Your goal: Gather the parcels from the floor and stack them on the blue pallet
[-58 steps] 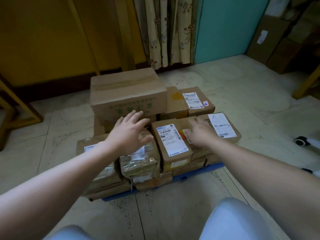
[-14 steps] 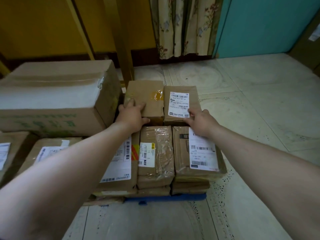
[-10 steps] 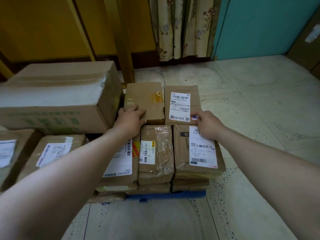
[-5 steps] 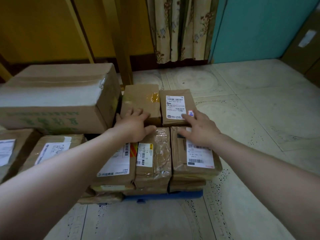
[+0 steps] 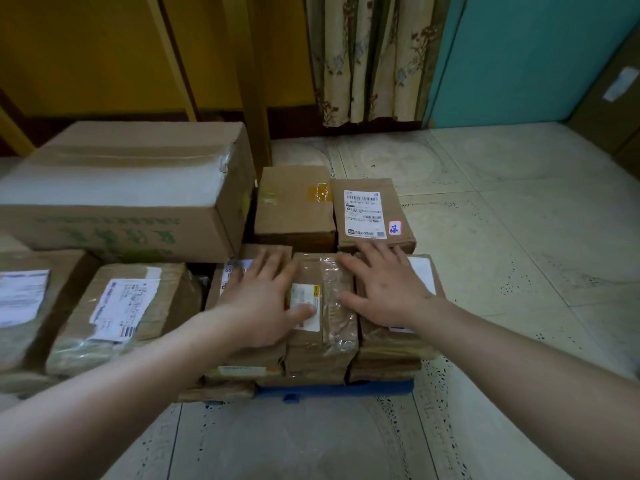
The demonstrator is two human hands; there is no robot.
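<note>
Pale tiled floor (image 5: 519,271), yellow wall (image 5: 86,46) and flowered curtain (image 5: 374,57) behind. We see brown parcels stacked on the blue pallet (image 5: 332,389), only its front edge showing. Left hand (image 5: 263,303) lies flat on the left front parcel (image 5: 249,358), fingers (image 5: 273,265) straight and slightly spread, thumb on the label of the taped middle parcel (image 5: 332,341). Right hand (image 5: 388,292) lies flat on the right front parcel (image 5: 384,341), fingers (image 5: 374,258) spread, thumb over the middle parcel's edge. Neither hand grips anything. Right fingertips stop just short of the labelled box (image 5: 370,209); the plain box (image 5: 294,202) sits beside it. Big carton (image 5: 121,188) stands at left.

Versus half a second ago: both hands have pulled back toward us off the rear boxes and now sit on the front row, flatter. Parcels look unmoved.
</note>
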